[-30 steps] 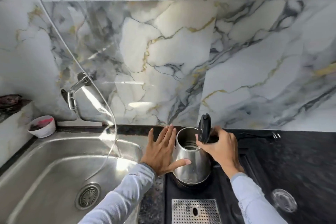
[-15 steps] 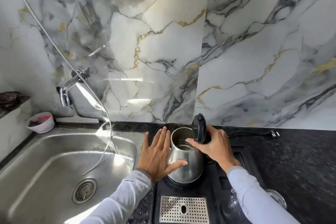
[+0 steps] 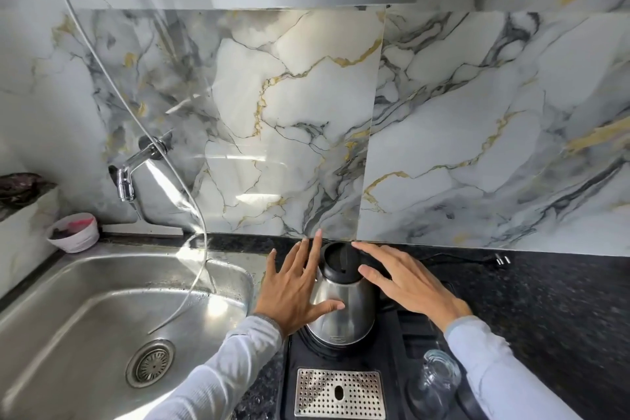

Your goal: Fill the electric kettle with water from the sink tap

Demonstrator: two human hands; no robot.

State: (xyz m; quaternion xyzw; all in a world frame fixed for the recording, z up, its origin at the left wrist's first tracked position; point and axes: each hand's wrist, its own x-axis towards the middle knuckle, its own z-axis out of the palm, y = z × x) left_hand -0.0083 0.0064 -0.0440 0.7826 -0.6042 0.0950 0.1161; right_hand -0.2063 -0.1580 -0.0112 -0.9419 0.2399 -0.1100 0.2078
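Observation:
The steel electric kettle (image 3: 344, 315) stands on a black tray right of the sink (image 3: 85, 297), its black lid (image 3: 337, 260) down. My left hand (image 3: 293, 288) lies flat against the kettle's left side, fingers spread and thumb across the front. Just right of the lid, my right hand (image 3: 409, 286) hovers over the handle side with its fingers stretched out and nothing in it. The handle is hidden under it. The chrome tap (image 3: 131, 170) sticks out of the marble wall above the sink's back left; no water runs.
A thin white hose (image 3: 192, 215) hangs from above into the sink near the drain (image 3: 150, 363). A white bowl (image 3: 73, 232) sits at the sink's back left corner. An upturned glass (image 3: 436, 377) and a perforated drip plate (image 3: 339, 392) lie on the black tray. The kettle's plug (image 3: 501, 260) lies on the dark counter.
The lid, upright under my right hand before, is now shut down on the kettle. My right hand has let go and spread open. My left hand stays against the kettle's side.

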